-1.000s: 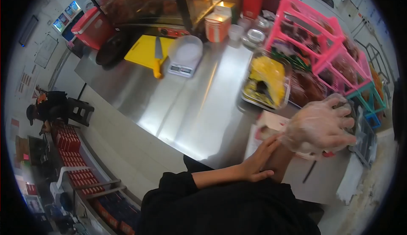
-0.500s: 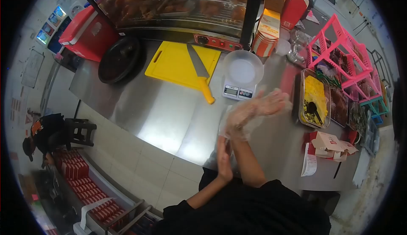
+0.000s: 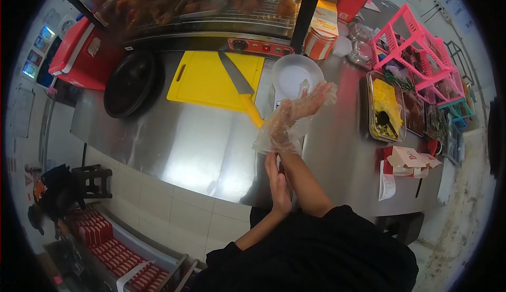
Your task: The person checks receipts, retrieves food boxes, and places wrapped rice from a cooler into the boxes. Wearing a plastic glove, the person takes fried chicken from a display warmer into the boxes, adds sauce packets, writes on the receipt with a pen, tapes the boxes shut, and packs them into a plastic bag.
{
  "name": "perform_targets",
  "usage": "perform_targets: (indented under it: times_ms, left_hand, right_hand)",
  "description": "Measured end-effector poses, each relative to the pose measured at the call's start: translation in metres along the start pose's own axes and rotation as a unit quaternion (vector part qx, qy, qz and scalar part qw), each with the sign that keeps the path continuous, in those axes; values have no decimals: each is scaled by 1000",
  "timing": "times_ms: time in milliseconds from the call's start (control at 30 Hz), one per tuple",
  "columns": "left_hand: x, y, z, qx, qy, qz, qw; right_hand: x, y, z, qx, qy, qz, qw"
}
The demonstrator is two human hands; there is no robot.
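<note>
**A thin glove on the right hand, above a steel desk**

The clear plastic glove (image 3: 284, 134) is on the right hand (image 3: 304, 106), which is raised over the desk (image 3: 205, 155). The right fingers are stretched out, a little bent, and nothing is seen between them. The left hand (image 3: 281, 189) is bare; its fingers lie straight and close together along the right wrist, their tips by the cuff (image 3: 263, 144). Whether they pinch the plastic, I cannot tell.

This glove should be very light, soft and rather slippery, and it could tear easily. The better place to hold it is, I think, the wide loose cuff, with a gentle pull.

The desk is of smooth metal and shines strongly. A yellow board (image 3: 192, 84) lies on it, and across the board a knife (image 3: 237, 78), whose handle passes the edge. The glove partly covers a scale (image 3: 284, 62) in this view. On the right stand a dish of yellow food (image 3: 386, 97) and an opened carton (image 3: 407, 157). Behind the board is a lit display cabinet (image 3: 200, 41); far left, another person (image 3: 55, 186) is near a stool (image 3: 94, 178) on the tiled floor (image 3: 176, 202).
</note>
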State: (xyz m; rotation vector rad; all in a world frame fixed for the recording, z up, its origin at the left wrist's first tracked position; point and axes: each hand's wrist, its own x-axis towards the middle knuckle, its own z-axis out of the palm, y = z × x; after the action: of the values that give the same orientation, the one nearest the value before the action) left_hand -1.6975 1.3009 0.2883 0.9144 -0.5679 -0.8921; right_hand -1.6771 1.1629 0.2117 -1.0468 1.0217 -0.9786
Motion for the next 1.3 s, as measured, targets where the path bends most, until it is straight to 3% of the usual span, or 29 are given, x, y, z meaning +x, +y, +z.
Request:
perform_targets:
  times_ms: [167, 233, 333, 400, 467, 533, 600, 667, 700, 733, 767, 800, 867, 900, 933, 967, 1000, 1067, 1100, 1167, 1200, 1233, 1267, 1300]
  left_hand:
    - [25, 1, -1, -30, -23, -24, 999]
    - [35, -22, -15, -64, 24, -34, 997]
    - [72, -13, -37, -4, 2, 8, 1000]
    - [95, -28, -76, -7, -29, -14, 999]
    - [119, -12, -80, 11, 73, -60, 995]
    - [166, -65, -176, 45, 83, 68, 993]
    - [202, -23, -165, 106, 202, 71, 971]
    - [225, 7, -145, 223, 155, 143, 952]
    - [238, 3, -154, 221, 148, 145, 953]
    - [252, -9, -172, 438, 97, 146, 882]
    - [262, -20, -182, 630, 44, 142, 762]
    - [264, -28, -185, 628, 41, 151, 762]
    - [254, -39, -190, 827, -115, -74, 545]
    - [248, -40, -191, 827, -118, -69, 545]
    - [241, -42, -191, 805, -95, -56, 583]
    - [236, -45, -193, 780, -74, -44, 620]
    - [236, -46, -197, 779, -78, -41, 621]
    - [242, -42, -208, 823, -136, 0, 551]
    - [250, -37, -207, 821, -139, 3, 554]
    - [266, -27, -209, 847, -214, 123, 471]
    - [270, -25, -214, 845, -223, 124, 470]
    - [275, -23, -216, 820, -252, 39, 513]
    - [284, -22, -212, 786, -285, -43, 547]
    - [278, -22, -215, 786, -259, -30, 561]
  right_hand:
    - [10, -3, -4, 39, -2, 31, 999]
    - [7, -2, 1, 51, -18, 48, 997]
    - [-2, -1, 23, 62, -72, 77, 992]
    - [-2, 6, 46, 62, -135, 99, 984]
    - [-12, 10, 65, 38, -229, 120, 965]
    - [-40, -8, 68, -35, -332, 100, 937]
    - [-63, -54, 65, -156, -368, -1, 917]
    - [-36, -16, 56, -364, -227, -163, 888]
    - [-26, -10, 56, -502, -73, -228, 831]
    - [-14, 0, 54, -502, -66, -231, 831]
    - [0, 13, 50, -551, -57, -213, 805]
    - [15, 24, 47, -598, -47, -196, 776]
    - [37, 38, 41, -603, -72, -202, 768]
    - [39, 42, 36, -610, -108, -196, 760]
    - [40, 47, 29, -610, -101, -195, 761]
    - [38, 48, 21, -576, -102, -235, 776]
    - [35, 50, 14, -541, -102, -275, 788]
    - [20, 54, 0, -536, -117, -284, 786]
    - [17, 52, -5, -531, -138, -294, 783]
    - [23, 44, -5, -544, -159, -304, 766]
    - [25, 36, -1, -554, -183, -313, 750]
    - [31, 28, 6, -544, -207, -253, 773]
    - [34, 28, 17, -486, -210, -218, 820]
    - [42, 27, 26, -429, -201, -183, 862]
